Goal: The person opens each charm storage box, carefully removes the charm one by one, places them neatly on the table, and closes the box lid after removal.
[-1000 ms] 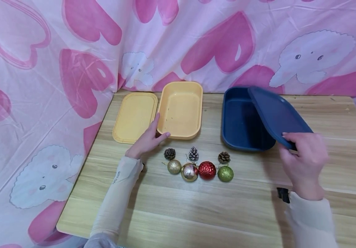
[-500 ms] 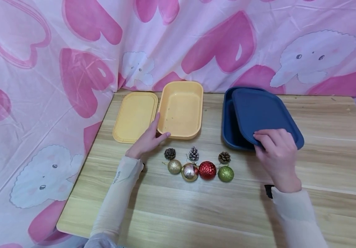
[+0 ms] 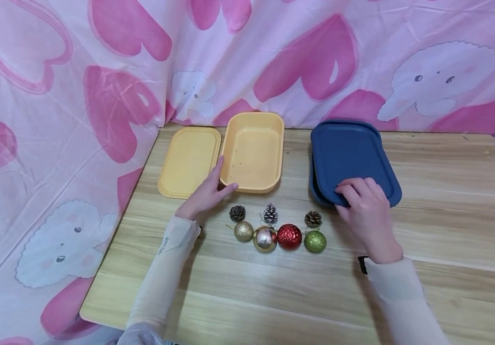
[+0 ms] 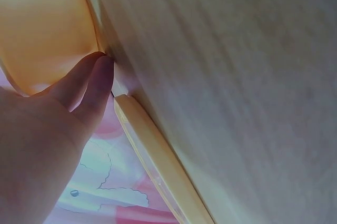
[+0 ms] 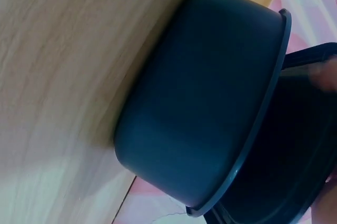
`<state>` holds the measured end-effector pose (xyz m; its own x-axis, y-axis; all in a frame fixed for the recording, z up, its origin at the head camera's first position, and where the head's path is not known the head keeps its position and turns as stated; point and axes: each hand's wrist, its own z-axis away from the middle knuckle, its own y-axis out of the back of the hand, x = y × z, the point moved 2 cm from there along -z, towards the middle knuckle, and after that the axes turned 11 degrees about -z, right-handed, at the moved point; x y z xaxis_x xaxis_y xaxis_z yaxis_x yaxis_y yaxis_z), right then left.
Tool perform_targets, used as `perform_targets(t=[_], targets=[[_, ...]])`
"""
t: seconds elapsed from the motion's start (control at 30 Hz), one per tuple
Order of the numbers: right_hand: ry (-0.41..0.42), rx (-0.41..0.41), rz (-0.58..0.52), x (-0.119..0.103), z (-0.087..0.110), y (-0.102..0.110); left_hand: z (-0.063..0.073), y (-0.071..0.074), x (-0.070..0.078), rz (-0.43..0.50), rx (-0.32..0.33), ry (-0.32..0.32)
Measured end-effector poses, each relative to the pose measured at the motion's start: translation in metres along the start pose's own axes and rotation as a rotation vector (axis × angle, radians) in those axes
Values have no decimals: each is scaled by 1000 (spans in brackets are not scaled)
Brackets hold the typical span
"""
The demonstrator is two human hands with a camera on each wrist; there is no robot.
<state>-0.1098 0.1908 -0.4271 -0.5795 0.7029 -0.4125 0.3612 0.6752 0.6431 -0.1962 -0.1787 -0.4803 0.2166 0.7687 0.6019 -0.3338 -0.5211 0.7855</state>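
A dark blue lid lies over most of the blue box, slightly askew. My right hand pinches the lid's near edge, which is raised off the rim in the right wrist view. Part of the box's left wall shows beneath the lid. On the left stands an uncovered yellow box. My left hand touches its near left corner with extended fingers and thumb, as the left wrist view also shows.
A yellow lid lies left of the yellow box. In front are several baubles, among them a red bauble and a green bauble, and three pine cones, one being frosted. A pink curtain hangs behind.
My right hand has brought the blue lid leftward and lowered it over the blue box, from a steep tilt to nearly flat. My left hand has stayed at the yellow box.
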Motion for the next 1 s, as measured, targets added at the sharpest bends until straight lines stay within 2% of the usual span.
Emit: perform_targets(t=[0.17, 0.43, 0.73, 1.0], targets=[[4, -89, 39, 1, 1, -4, 0, 1, 1, 8, 3, 0], [108, -245, 11, 2, 8, -5, -1, 0, 0, 9, 6, -1], [172, -256, 78, 6, 16, -2, -1, -1, -1, 3, 3, 9], [145, -259, 140, 10, 24, -3, 0, -1, -1, 0, 4, 7]])
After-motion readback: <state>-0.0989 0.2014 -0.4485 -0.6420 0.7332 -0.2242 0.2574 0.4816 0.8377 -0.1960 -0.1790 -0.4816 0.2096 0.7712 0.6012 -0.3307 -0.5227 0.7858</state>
